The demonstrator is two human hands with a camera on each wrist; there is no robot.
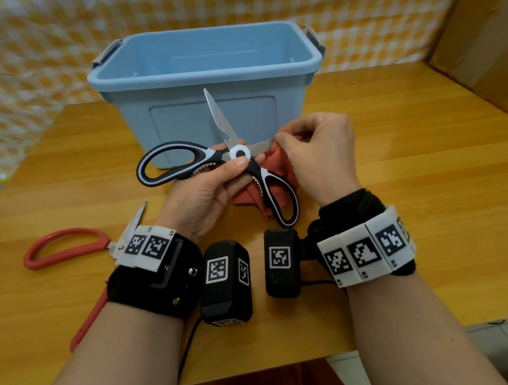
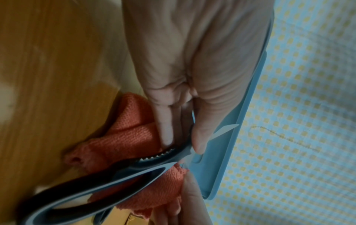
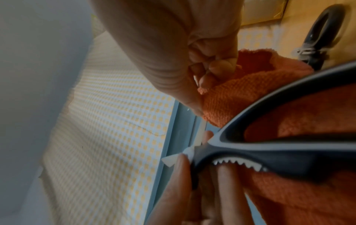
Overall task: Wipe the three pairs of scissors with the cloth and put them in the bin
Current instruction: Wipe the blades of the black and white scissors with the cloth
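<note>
Black-and-white kitchen scissors (image 1: 181, 155) hang open above the table in front of the blue bin (image 1: 178, 77). My left hand (image 1: 232, 160) pinches them at the pivot, thumb on top. My right hand (image 1: 282, 145) pinches the orange cloth (image 1: 276, 160) around the right-pointing blade; the other blade points up toward the bin. In the left wrist view, my left hand (image 2: 183, 137) holds the scissors (image 2: 115, 175) against the cloth (image 2: 131, 134). In the right wrist view, my right hand (image 3: 210, 73) bunches the cloth (image 3: 250, 94). Red-handled scissors (image 1: 66, 235) lie at the left, partly under my left wrist.
The wooden table (image 1: 410, 166) ends close to my forearms at its front edge (image 1: 259, 369). A cardboard box (image 1: 482, 41) stands at the back right. Checkered fabric (image 1: 42, 56) hangs behind. A blurred dark looped handle (image 3: 323, 38) lies on the table near my right wrist.
</note>
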